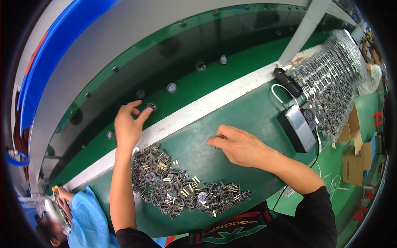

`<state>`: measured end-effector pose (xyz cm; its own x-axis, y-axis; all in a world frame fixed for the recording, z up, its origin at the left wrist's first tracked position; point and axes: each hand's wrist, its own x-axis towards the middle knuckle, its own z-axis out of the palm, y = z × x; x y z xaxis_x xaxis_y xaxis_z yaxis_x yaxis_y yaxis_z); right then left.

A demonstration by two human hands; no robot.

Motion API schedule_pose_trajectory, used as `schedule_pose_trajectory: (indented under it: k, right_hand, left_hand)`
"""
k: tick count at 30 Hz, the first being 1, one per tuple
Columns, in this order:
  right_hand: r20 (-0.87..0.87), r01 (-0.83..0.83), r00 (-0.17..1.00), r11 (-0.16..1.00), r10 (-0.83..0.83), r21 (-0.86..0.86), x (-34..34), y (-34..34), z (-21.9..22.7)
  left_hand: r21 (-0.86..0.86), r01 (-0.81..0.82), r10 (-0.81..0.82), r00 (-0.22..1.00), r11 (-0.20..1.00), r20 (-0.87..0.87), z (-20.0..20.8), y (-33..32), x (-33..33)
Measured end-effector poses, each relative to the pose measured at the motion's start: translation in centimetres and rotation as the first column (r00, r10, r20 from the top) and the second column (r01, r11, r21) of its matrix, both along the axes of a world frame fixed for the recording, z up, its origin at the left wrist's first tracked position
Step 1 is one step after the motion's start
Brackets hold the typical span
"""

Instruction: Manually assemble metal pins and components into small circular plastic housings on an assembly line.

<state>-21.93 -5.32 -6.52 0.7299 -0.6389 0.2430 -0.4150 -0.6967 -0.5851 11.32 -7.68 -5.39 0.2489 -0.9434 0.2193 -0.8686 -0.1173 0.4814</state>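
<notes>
My left hand (129,124) reaches over the white rail onto the green belt, thumb and forefinger apart. Close against its thumb tip is a small round part (151,107) with a metallic inside. My right hand (242,146) hovers low over the green table (198,128), fingers pinched together; a tiny dark bit shows under the fingertips, too hidden to name. Between my forearms a heap of small dark parts with brass-coloured pins (165,177) is spread on the table.
Several round grey parts, one a pale cap (171,87), sit along the belt (231,76) behind the white rail (198,106). At right are a black-and-silver box (298,128) with a white cable, plastic-wrapped parts (331,82) and cardboard boxes (353,169). A blue-clad person (89,219) works at left.
</notes>
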Motion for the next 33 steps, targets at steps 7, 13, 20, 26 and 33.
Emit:
schedule_pose_trajectory:
  k: [7, 13, 20, 26, 33]
  right_hand:
    - [0.212, 0.054, 0.974, 0.989, -0.083, 0.139, -0.6, -0.8, -1.2]
    - [0.309, 0.074, 0.947, 0.995, -0.092, 0.07, -0.7, -0.9, -1.2]
    - [0.346, 0.331, 0.844, 0.906, -0.41, 0.265, -2.2, -2.3, 0.1]
    - [0.511, 0.2, 0.814, 0.959, -0.277, 0.202, -1.3, -1.5, 2.2]
    - [0.292, 0.05, 0.956, 0.998, -0.036, -0.042, 2.1, 0.4, 4.3]
  left_hand:
    - [-0.191, 0.521, -0.496, 0.852, 0.832, 0.167, 2.0, -10.7, -14.0]
    - [0.045, 0.501, -0.5, 0.845, 0.864, 0.192, -1.8, -19.0, -21.4]
    - [-0.13, 0.588, -0.595, 0.738, 0.798, -0.318, 2.5, -10.7, -17.8]
    - [0.026, 0.502, -0.412, 0.737, 0.864, -0.536, 4.7, 1.9, -12.4]
    - [-0.005, 0.432, -0.367, 0.761, 0.902, -0.535, 4.4, 8.2, -11.9]
